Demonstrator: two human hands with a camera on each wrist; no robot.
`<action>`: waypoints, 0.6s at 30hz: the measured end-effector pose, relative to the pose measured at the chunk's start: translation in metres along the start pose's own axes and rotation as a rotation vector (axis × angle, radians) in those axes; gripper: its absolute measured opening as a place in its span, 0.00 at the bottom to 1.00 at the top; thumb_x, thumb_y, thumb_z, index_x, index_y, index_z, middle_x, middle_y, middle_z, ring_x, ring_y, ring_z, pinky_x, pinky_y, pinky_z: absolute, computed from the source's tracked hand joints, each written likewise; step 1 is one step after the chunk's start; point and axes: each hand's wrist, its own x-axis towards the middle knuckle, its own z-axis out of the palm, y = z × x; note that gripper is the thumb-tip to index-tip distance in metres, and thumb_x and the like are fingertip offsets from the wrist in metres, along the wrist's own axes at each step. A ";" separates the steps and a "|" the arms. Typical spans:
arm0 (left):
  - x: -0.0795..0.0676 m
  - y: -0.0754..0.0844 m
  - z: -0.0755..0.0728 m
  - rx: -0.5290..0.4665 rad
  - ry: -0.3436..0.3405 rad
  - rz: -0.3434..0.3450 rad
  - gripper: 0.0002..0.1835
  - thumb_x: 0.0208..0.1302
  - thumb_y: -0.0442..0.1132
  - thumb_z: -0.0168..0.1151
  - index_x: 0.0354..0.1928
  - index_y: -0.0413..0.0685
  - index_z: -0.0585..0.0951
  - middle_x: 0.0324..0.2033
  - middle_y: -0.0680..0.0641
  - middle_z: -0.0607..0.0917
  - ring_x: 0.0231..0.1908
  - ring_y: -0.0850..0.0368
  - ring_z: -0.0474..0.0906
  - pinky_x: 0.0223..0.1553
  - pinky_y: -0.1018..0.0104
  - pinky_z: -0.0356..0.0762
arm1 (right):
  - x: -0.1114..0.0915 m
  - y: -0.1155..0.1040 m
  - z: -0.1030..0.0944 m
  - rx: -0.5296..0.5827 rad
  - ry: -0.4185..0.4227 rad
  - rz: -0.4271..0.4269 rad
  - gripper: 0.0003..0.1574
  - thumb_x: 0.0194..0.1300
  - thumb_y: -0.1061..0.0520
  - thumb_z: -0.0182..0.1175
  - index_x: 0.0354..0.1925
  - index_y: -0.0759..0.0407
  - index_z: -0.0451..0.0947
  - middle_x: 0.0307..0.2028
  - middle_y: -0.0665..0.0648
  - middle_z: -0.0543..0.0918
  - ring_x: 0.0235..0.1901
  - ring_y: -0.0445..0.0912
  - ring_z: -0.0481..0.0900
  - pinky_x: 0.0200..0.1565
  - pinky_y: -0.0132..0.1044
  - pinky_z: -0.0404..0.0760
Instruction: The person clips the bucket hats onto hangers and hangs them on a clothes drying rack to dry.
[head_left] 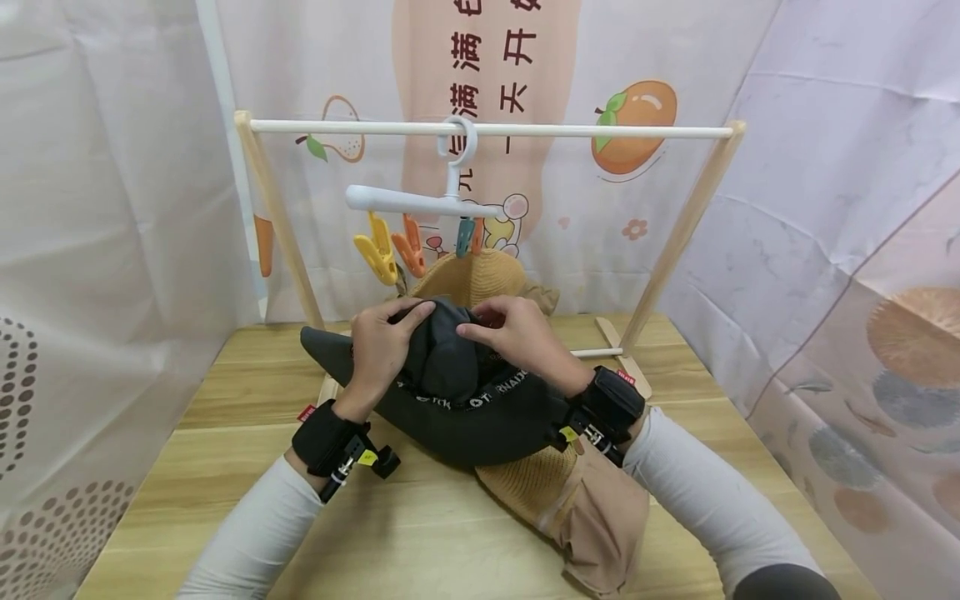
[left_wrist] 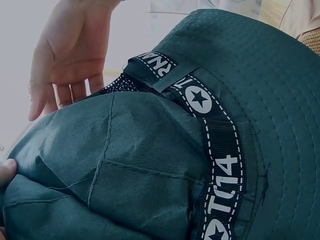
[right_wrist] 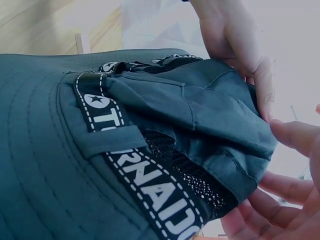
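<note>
Two bare hands hold a dark bucket hat (head_left: 465,437) in front of the wood-legged drying rack (head_left: 337,127), on the person's side and lower than its rod. Both are on the soft crown (head_left: 450,367): the left hand (head_left: 380,346) pinches it toward the rack's left leg, and the right hand (head_left: 521,337) has thumb and fingers around it toward the right leg, the two near each other but apart. The hat's long axis runs across the rack, sloping from a pointed brim end near the left leg down toward the person on the right. The crown points up and toward the rack; the wide, stitched brim (left_wrist: 280,100) spreads away from it. The hat is probably light, with a limp, creased crown that folds easily, a somewhat stiffer brim, and little risk of breaking or slipping. The lettered band (left_wrist: 222,165) or brim edge likely offers a firmer hold than the mesh panel (right_wrist: 200,187). A white hanger (head_left: 412,202) hangs from the rack's rod, and a tan knitted hat (head_left: 483,275) sits behind the dark one.
</note>
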 end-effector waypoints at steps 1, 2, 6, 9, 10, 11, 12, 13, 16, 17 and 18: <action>0.001 0.000 0.001 0.002 0.001 0.000 0.13 0.55 0.47 0.67 0.33 0.44 0.87 0.31 0.39 0.88 0.33 0.50 0.83 0.39 0.51 0.81 | 0.001 0.001 -0.001 0.000 0.002 0.003 0.23 0.57 0.45 0.65 0.44 0.59 0.82 0.37 0.57 0.85 0.35 0.46 0.79 0.39 0.43 0.81; 0.001 0.000 0.001 0.003 0.002 -0.001 0.13 0.55 0.47 0.67 0.33 0.43 0.87 0.31 0.39 0.88 0.34 0.51 0.83 0.39 0.51 0.81 | 0.002 0.002 -0.001 0.001 0.002 0.009 0.23 0.57 0.44 0.65 0.44 0.59 0.82 0.37 0.57 0.85 0.35 0.45 0.79 0.39 0.43 0.81; 0.004 -0.002 0.005 -0.012 -0.006 0.002 0.14 0.55 0.47 0.67 0.33 0.42 0.87 0.31 0.39 0.88 0.34 0.51 0.83 0.39 0.51 0.81 | 0.006 0.004 -0.005 -0.004 0.004 0.031 0.23 0.57 0.43 0.64 0.43 0.58 0.82 0.36 0.57 0.85 0.34 0.45 0.79 0.38 0.42 0.81; 0.004 -0.004 0.008 -0.040 -0.027 0.000 0.14 0.56 0.47 0.66 0.33 0.42 0.87 0.31 0.39 0.88 0.34 0.52 0.83 0.39 0.52 0.81 | 0.008 0.006 -0.007 -0.013 0.005 0.042 0.23 0.58 0.41 0.62 0.42 0.57 0.82 0.35 0.56 0.85 0.34 0.45 0.79 0.38 0.42 0.80; 0.004 -0.005 0.009 -0.049 -0.031 -0.003 0.14 0.56 0.47 0.66 0.33 0.42 0.87 0.31 0.39 0.88 0.34 0.52 0.83 0.38 0.52 0.81 | 0.009 0.007 -0.007 -0.014 0.006 0.041 0.23 0.58 0.40 0.62 0.42 0.57 0.82 0.35 0.56 0.85 0.33 0.45 0.79 0.37 0.42 0.80; 0.005 -0.006 0.010 -0.058 -0.032 -0.007 0.13 0.56 0.46 0.67 0.33 0.42 0.87 0.31 0.39 0.88 0.34 0.52 0.83 0.38 0.52 0.81 | 0.010 0.008 -0.007 -0.016 0.007 0.039 0.23 0.59 0.40 0.61 0.41 0.56 0.82 0.34 0.55 0.85 0.33 0.45 0.78 0.37 0.42 0.80; 0.005 -0.006 0.010 -0.062 -0.027 -0.009 0.13 0.55 0.46 0.67 0.33 0.42 0.87 0.30 0.39 0.88 0.34 0.52 0.83 0.38 0.52 0.81 | 0.010 0.008 -0.008 -0.015 0.007 0.036 0.23 0.60 0.39 0.60 0.41 0.56 0.83 0.34 0.55 0.85 0.33 0.44 0.78 0.37 0.42 0.80; 0.005 -0.006 0.011 -0.064 -0.021 -0.012 0.12 0.55 0.44 0.67 0.32 0.41 0.87 0.30 0.38 0.88 0.34 0.51 0.83 0.38 0.51 0.81 | 0.011 0.009 -0.008 -0.014 0.006 0.033 0.23 0.60 0.39 0.59 0.40 0.55 0.83 0.33 0.55 0.84 0.32 0.44 0.78 0.36 0.41 0.80; 0.005 0.005 0.010 -0.051 -0.003 -0.021 0.10 0.55 0.38 0.67 0.32 0.36 0.86 0.30 0.35 0.87 0.34 0.47 0.83 0.38 0.49 0.81 | 0.011 0.009 -0.008 -0.016 -0.009 0.019 0.23 0.60 0.38 0.59 0.40 0.55 0.83 0.32 0.54 0.84 0.32 0.44 0.78 0.36 0.41 0.80; 0.006 0.005 0.011 -0.047 0.001 -0.022 0.09 0.54 0.37 0.68 0.32 0.36 0.86 0.30 0.34 0.87 0.34 0.46 0.83 0.39 0.48 0.81 | 0.012 0.009 -0.009 -0.019 -0.017 0.016 0.23 0.60 0.39 0.60 0.40 0.55 0.82 0.33 0.54 0.84 0.32 0.44 0.78 0.36 0.41 0.80; 0.006 0.006 0.011 -0.046 0.003 -0.022 0.10 0.54 0.37 0.68 0.32 0.36 0.86 0.31 0.34 0.87 0.34 0.46 0.83 0.39 0.48 0.81 | 0.012 0.010 -0.009 -0.019 -0.026 0.016 0.23 0.59 0.39 0.60 0.41 0.56 0.82 0.34 0.55 0.84 0.33 0.44 0.78 0.37 0.42 0.80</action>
